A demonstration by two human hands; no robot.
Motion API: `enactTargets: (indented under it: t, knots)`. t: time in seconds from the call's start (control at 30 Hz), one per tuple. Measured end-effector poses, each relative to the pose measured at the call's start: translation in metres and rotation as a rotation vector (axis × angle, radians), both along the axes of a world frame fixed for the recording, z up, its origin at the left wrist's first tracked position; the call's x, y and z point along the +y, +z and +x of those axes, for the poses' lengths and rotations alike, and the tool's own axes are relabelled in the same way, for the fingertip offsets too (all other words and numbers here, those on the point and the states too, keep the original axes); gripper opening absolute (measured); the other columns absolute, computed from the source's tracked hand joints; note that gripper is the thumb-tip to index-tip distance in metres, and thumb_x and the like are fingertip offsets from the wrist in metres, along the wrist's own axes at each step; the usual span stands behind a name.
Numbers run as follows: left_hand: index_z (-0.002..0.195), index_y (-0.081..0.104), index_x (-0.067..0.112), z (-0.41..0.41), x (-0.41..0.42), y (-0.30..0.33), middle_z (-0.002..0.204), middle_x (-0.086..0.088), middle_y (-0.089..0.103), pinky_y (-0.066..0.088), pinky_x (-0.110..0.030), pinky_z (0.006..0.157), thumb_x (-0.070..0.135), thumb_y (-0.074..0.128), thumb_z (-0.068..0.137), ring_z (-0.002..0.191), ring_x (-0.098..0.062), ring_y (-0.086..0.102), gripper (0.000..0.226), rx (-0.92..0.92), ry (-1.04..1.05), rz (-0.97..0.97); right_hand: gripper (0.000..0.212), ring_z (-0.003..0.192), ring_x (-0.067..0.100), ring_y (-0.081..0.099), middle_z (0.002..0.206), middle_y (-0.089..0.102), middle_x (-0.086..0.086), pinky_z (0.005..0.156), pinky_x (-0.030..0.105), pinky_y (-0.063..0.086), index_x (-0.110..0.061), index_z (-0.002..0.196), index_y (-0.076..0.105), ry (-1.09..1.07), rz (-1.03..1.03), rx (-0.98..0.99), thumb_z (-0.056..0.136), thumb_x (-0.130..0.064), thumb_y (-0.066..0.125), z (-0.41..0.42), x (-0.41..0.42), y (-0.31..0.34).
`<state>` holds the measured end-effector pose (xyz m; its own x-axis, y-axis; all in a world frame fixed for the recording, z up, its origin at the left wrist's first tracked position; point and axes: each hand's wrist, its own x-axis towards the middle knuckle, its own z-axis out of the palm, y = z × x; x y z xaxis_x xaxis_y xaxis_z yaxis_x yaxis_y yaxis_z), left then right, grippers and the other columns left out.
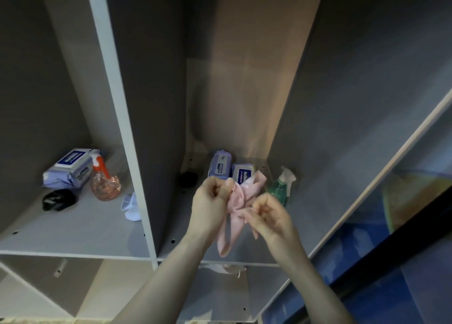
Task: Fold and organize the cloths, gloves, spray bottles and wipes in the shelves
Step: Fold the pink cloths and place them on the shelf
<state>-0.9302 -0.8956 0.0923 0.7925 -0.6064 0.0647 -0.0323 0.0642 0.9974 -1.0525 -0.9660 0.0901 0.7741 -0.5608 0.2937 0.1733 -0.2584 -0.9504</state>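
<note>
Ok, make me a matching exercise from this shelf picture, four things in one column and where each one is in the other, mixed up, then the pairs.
Things:
1. pink glove
2. orange spray bottle
3. green spray bottle
4. white cloth

Places:
A. right compartment, by its right wall
B. held in both hands
C. left compartment, beside the wipes pack
D. left compartment, against the divider

Pairs: 1-B, 2-C, 3-A, 4-D

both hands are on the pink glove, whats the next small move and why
Probably pull it flat between both hands before folding. The pink glove is bunched between the left hand and right hand, its end dangling over the shelf edge. Flattened, it should fold neatly and fit beside the wipes packs.
</note>
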Motion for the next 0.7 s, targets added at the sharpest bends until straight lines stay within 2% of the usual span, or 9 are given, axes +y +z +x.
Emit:
enactTargets:
  t: [0.1,0.17,0.27,0.33,0.4,0.47,0.57,0.63,0.7]
  knots:
    - [0.079,0.054,0.011,-0.002,-0.001,-0.001,0.067,0.001,0.061,0.048,-0.032,0.064,0.023,0.059,0.094,0.064,-0.012,0.055,0.019,-0.138,0.037,0.019,0.031,0.058,0.002,0.049,0.066,0.060,-0.009,0.057,0.018,0.039,-0.019,0.085,0.053,-0.035,-0.115,0.213,0.074,-0.027,0.080,0.003,-0.004,-0.003]
    - [0.080,0.055,0.008,0.003,-0.001,-0.003,0.069,-0.003,0.061,0.046,-0.031,0.065,0.020,0.060,0.093,0.066,-0.016,0.055,0.018,-0.061,0.069,0.031,0.024,0.057,0.002,0.048,0.064,0.059,-0.008,0.055,0.024,0.037,-0.022,0.082,0.058,-0.126,-0.300,0.273,0.075,-0.037,0.075,0.002,-0.006,-0.006]
    - [0.082,0.056,0.003,0.002,0.000,-0.002,0.069,-0.010,0.059,0.047,-0.029,0.060,0.018,0.058,0.094,0.063,-0.020,0.055,0.019,0.399,0.005,-0.104,0.012,0.068,0.006,0.053,0.069,0.058,-0.012,0.063,0.022,0.040,-0.027,0.070,0.066,-0.228,-0.343,0.108,0.081,-0.032,0.067,-0.005,-0.014,-0.008]
    - [0.074,0.055,0.005,0.005,0.001,0.002,0.059,-0.006,0.060,0.051,-0.025,0.050,0.016,0.054,0.095,0.054,-0.018,0.058,0.024,0.620,0.007,-0.197,0.019,0.079,0.008,0.059,0.078,0.063,-0.012,0.071,0.017,0.043,-0.027,0.070,0.072,-0.355,-0.162,-0.025,0.085,-0.016,0.068,-0.009,-0.018,-0.013]
    - [0.073,0.058,0.006,0.009,0.000,0.006,0.052,-0.002,0.061,0.054,-0.023,0.046,0.013,0.049,0.098,0.047,-0.013,0.062,0.027,0.762,0.034,-0.279,0.026,0.087,0.007,0.062,0.088,0.067,-0.008,0.077,0.016,0.045,-0.023,0.072,0.073,-0.349,0.090,-0.096,0.086,-0.004,0.063,-0.011,-0.018,-0.019]
    - [0.074,0.056,0.007,0.009,-0.002,0.009,0.051,0.000,0.061,0.052,-0.019,0.045,0.017,0.049,0.099,0.044,-0.009,0.060,0.027,0.677,0.023,-0.240,0.010,0.095,0.011,0.063,0.102,0.070,-0.001,0.081,0.020,0.048,-0.019,0.078,0.073,-0.168,0.247,-0.145,0.083,-0.025,0.067,-0.010,-0.012,-0.021]
    - [0.084,0.055,0.007,0.003,-0.004,0.010,0.058,0.002,0.060,0.048,-0.017,0.048,0.019,0.052,0.098,0.047,-0.005,0.056,0.019,0.397,-0.042,-0.146,0.017,0.074,0.005,0.061,0.077,0.069,-0.008,0.067,0.015,0.045,-0.021,0.072,0.072,-0.079,0.333,-0.022,0.084,-0.029,0.062,-0.004,-0.008,-0.012]
    - [0.097,0.056,0.003,0.002,-0.001,0.011,0.067,0.000,0.064,0.049,-0.017,0.053,0.012,0.059,0.093,0.054,-0.008,0.058,0.011,0.303,-0.126,-0.138,0.010,0.066,-0.003,0.058,0.069,0.067,-0.018,0.061,0.010,0.042,-0.024,0.070,0.069,-0.095,0.158,0.134,0.080,-0.027,0.070,0.000,-0.010,-0.008]
    - [0.109,0.058,0.006,0.006,0.002,0.008,0.077,-0.001,0.065,0.052,-0.020,0.059,0.006,0.070,0.083,0.065,-0.015,0.060,0.028,0.224,-0.170,-0.106,0.016,0.070,-0.004,0.054,0.070,0.062,-0.020,0.063,0.011,0.039,-0.030,0.070,0.063,-0.179,-0.157,0.253,0.077,-0.026,0.078,0.001,-0.017,-0.010]
